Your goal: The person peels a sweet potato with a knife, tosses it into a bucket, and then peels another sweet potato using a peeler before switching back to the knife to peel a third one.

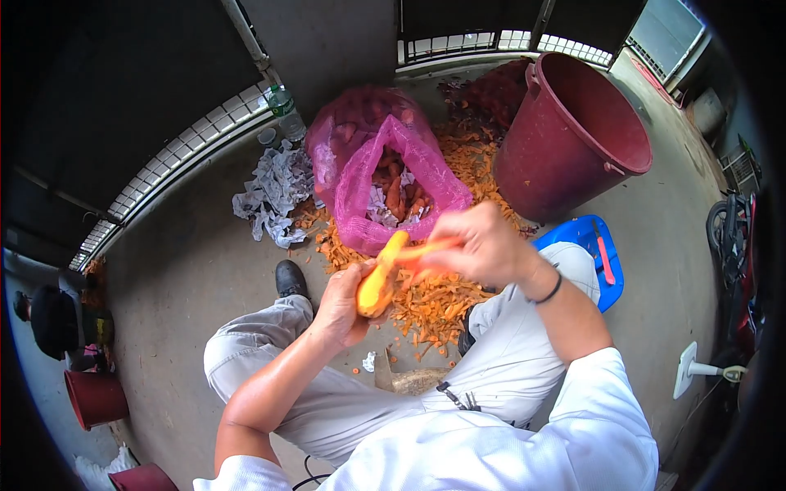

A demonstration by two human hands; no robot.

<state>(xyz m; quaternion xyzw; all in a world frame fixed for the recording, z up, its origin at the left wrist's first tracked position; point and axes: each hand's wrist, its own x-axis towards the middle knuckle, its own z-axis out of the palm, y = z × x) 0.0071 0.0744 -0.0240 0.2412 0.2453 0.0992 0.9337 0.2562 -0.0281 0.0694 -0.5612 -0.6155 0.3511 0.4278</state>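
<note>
My left hand (340, 307) is closed around the thick end of a peeled orange carrot (377, 286), which is held tilted above the floor. In my right hand (491, 245) is a peeler (426, 255) with an orange-red handle, smeared by motion and reaching across the carrot's narrow end. Whether its blade touches the carrot cannot be made out. Below both hands lies a heap of orange peelings (438, 307). Just beyond stands an open pink mesh bag (360, 209) with unpeeled carrots (395, 196) and some crumpled paper inside.
A large dark red bin (532, 168) stands at the right, leaning slightly in view. Near my right knee is a blue plastic stool (612, 299) bearing a red-handled knife (604, 258). Crumpled paper (278, 188) and a green bottle (286, 114) are at the back left.
</note>
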